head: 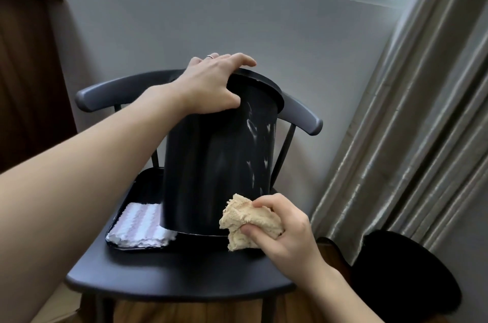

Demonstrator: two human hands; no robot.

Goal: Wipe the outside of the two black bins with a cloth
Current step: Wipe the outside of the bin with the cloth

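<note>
The first black bin [219, 164] stands upside down on a dark tray [137, 190] that sits on the seat of a black chair [171, 275], toward the seat's back edge. The left hand [211, 82] rests on the bin's upturned base, fingers spread over the top and thumb pressed against the side wall, steadying it. The right hand [280, 227] has its grip bunched round a beige cloth [248, 219], thumb and fingers pinching the wad, which touches the bin's wall low down, near the tray's front right corner.

The step in hand looks like wiping this bin's side: pale streaks show on the right part of the wall, so that area probably needs more passes. The next move likely calls for drawing the cloth up across those streaks while the left hand holds or turns the bin.

A folded striped cloth [142, 225] lies at the tray's front left corner. The second bin [406, 283] sits on the floor to the right, beside the curtain [422, 124], apparently not yet taken up.
</note>
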